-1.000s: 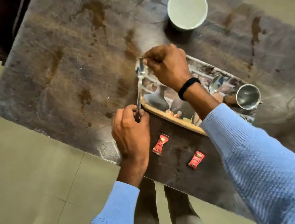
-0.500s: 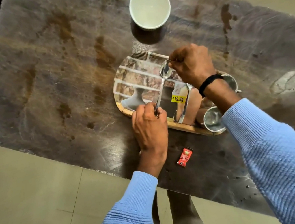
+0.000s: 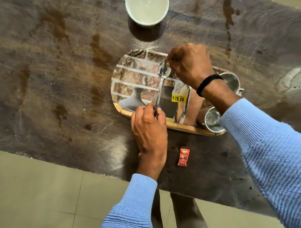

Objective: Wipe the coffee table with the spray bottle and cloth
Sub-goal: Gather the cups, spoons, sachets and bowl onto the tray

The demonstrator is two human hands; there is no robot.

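Note:
The dark marble coffee table (image 3: 49, 85) carries several brown spill stains (image 3: 99, 51). I see no spray bottle or cloth. My left hand (image 3: 149, 131) grips the handle of a steel spoon (image 3: 162, 81) above the printed oval tray (image 3: 133, 79). My right hand (image 3: 190, 63) pinches the tip of the spoon's bowl. Both hands hold the spoon level over the tray.
Two steel cups (image 3: 213, 120) (image 3: 230, 81) stand on the tray's right end, with a second steel utensil (image 3: 184, 109) lying beside them. A white bowl (image 3: 146, 2) sits beyond the tray. A red sachet (image 3: 183, 156) lies near the table's front edge. Tiled floor surrounds the table.
The spoon, held at both ends, has moved from the tray's left edge to over its middle. One of the two red sachets is now mostly hidden behind my left wrist.

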